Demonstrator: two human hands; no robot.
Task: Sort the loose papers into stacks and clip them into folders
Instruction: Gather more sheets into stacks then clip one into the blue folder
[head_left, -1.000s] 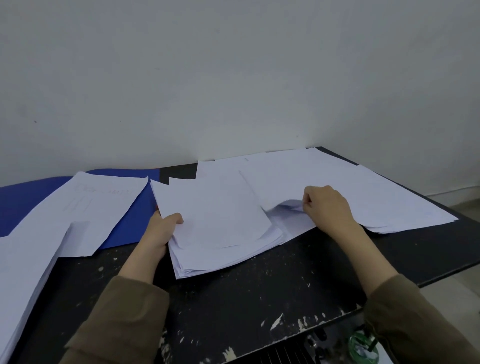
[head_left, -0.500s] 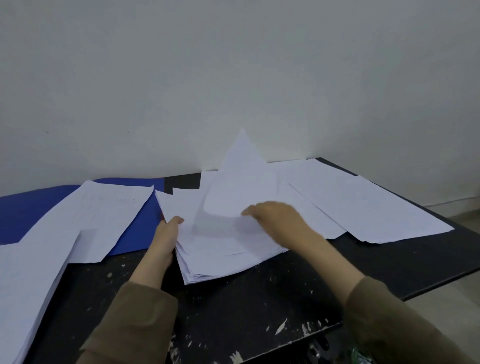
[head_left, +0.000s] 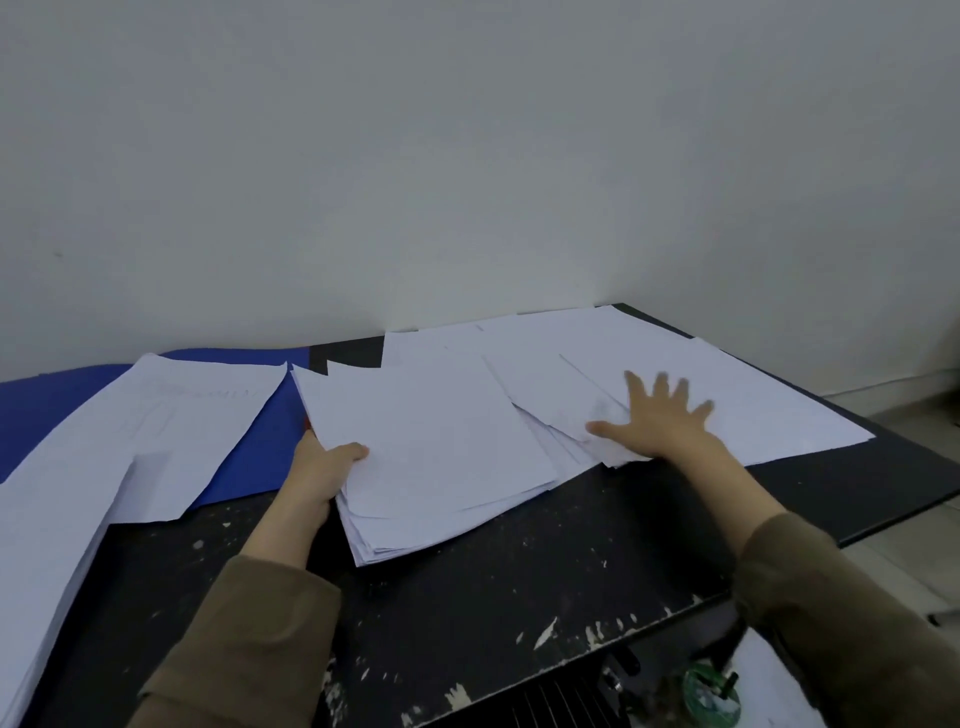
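The paper stack (head_left: 431, 457) lies mid-table (head_left: 519, 587) just right of the blue folder (head_left: 260, 441); the left hand (head_left: 322, 467) grips the stack's left edge, thumb on top; right of the stack, the right hand (head_left: 660, 421) presses spread fingers on loose sheets (head_left: 727, 395); more papers (head_left: 156, 415) overlap the folder.

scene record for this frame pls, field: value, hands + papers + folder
left hand: left hand grips the left edge of the middle paper stack, thumb on top
right hand: right hand lies flat, fingers spread, on the loose sheets to the right
middle stack: untidy, edges fanned, on the black table
blue folder: blue folder lies flat at left, partly under the left papers
clips: none visible
table surface: black, flecked with white marks
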